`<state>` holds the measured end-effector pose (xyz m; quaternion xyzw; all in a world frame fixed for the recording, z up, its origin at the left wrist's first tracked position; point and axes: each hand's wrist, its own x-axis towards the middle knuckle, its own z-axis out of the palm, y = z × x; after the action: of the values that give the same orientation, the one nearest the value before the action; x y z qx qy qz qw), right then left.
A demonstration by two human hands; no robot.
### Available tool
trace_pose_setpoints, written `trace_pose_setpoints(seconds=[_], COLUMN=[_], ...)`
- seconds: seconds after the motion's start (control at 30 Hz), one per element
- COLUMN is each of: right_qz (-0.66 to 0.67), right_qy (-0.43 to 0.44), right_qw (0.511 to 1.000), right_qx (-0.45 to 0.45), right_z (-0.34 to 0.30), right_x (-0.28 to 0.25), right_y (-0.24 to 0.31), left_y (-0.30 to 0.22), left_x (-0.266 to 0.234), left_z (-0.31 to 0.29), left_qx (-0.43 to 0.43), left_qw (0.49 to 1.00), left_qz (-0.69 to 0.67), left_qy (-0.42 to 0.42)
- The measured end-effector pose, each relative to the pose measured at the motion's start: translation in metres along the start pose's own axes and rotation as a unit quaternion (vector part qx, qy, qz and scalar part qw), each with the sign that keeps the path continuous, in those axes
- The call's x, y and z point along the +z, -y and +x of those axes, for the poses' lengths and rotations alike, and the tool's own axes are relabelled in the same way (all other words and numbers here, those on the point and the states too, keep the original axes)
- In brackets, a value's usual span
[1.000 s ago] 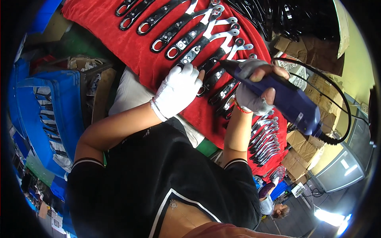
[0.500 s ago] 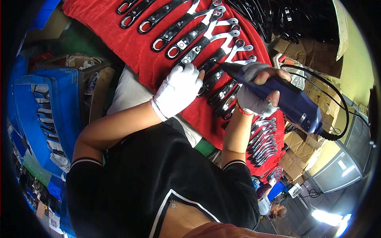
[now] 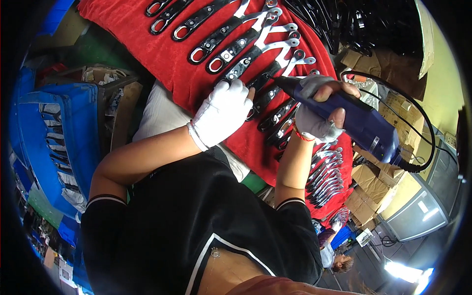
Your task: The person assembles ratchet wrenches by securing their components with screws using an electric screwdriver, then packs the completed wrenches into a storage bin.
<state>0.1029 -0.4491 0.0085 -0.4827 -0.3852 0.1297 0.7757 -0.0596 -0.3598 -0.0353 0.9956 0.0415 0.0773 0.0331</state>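
Note:
My right hand (image 3: 314, 118), in a worn pale glove with bare fingertips, is wrapped round a dark blue corded electric screwdriver (image 3: 371, 129). Its narrow black nose points left, with the tip at a black handle piece (image 3: 261, 77) that has silver forked arms. My left hand (image 3: 221, 114), white-gloved, has its fingers closed on the near end of that handle; the fingers hide this end. Similar black handle pieces with oval loops (image 3: 225, 55) lie in a row on either side, on a red cloth (image 3: 147, 54).
A blue crate (image 3: 81, 128) of parts stands at left. Black parts (image 3: 364, 24) are heaped at far right, near cardboard boxes (image 3: 366, 191). The black cable (image 3: 428, 132) loops at right. More silver parts (image 3: 327, 177) lie along the cloth; beyond, another person (image 3: 332, 255) is visible.
The screwdriver and my right hand have shifted very slightly, and the cable loop has swung a little to the right. My left hand keeps its hold.

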Motion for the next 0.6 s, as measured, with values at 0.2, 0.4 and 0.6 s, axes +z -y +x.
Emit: trace_pose_setpoints(seconds=[0.2, 0.4, 0.6], right_qz=[-0.001, 0.023, 0.056], right_qy=[0.045, 0.046, 0.078], right_qw=[0.999, 0.997, 0.995], right_qx=[0.020, 0.053, 0.033], right_z=[0.002, 0.008, -0.006], right_x=[0.009, 0.008, 0.022], right_y=[-0.002, -0.003, 0.019], left_y=[-0.003, -0.004, -0.006], left_x=[0.002, 0.009, 0.005], left_z=[-0.001, -0.003, -0.003], left_qx=[0.001, 0.009, 0.007], left_qw=[1.000, 1.000, 0.999], left_qz=[0.016, 0.024, 0.031], left_qy=[0.002, -0.005, -0.010])
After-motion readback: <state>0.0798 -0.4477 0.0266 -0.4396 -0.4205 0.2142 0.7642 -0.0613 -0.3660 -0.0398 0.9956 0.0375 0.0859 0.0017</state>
